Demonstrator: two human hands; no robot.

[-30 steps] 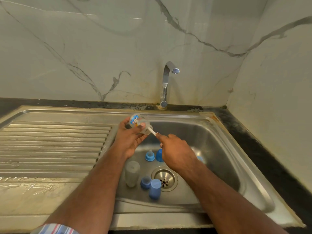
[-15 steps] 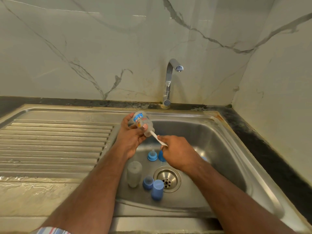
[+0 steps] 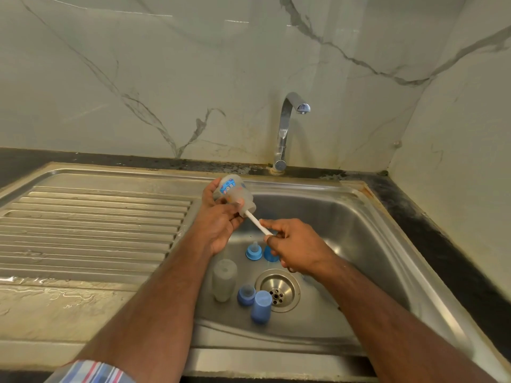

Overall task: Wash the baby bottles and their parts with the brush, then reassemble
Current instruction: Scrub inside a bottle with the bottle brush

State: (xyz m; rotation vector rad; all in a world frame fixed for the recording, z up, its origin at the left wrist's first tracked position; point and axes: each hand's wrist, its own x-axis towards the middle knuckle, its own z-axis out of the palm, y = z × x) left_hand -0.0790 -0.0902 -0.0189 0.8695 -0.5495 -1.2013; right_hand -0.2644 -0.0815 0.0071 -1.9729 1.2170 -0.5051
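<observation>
Over the stainless steel sink (image 3: 367, 228), the left hand (image 3: 221, 225) grips a small, cloudy plastic baby bottle (image 3: 236, 194) with a blue printed label, fingers and thumb curled round its barrel, the mouth tilted down toward the right. A thin white brush handle (image 3: 257, 223) runs straight out of that mouth; the brush head is inside the bottle and hard to make out through the frosted wall. The right hand (image 3: 297, 246) pinches the handle's near end between thumb and fingertips.

Down on the basin floor, a second frosted bottle (image 3: 224, 280) stands upright left of the round perforated drain (image 3: 277, 290). Just beside it sit a squat blue collar (image 3: 246, 294) and a taller blue cylindrical cap (image 3: 261, 306), the cap touching the drain's rim. Further back a blue ring with a pale translucent teat (image 3: 253, 250) stands upright, and another blue piece (image 3: 269, 254) is half hidden behind the right hand.

The ribbed drainboard (image 3: 91, 230) stretches to the left, dull and streaked; water lies on the flat metal at its front. A curved chrome tap (image 3: 287, 131) rises before the veined marble wall (image 3: 166, 78). A striped sleeve (image 3: 91, 373) shows at the bottom edge.
</observation>
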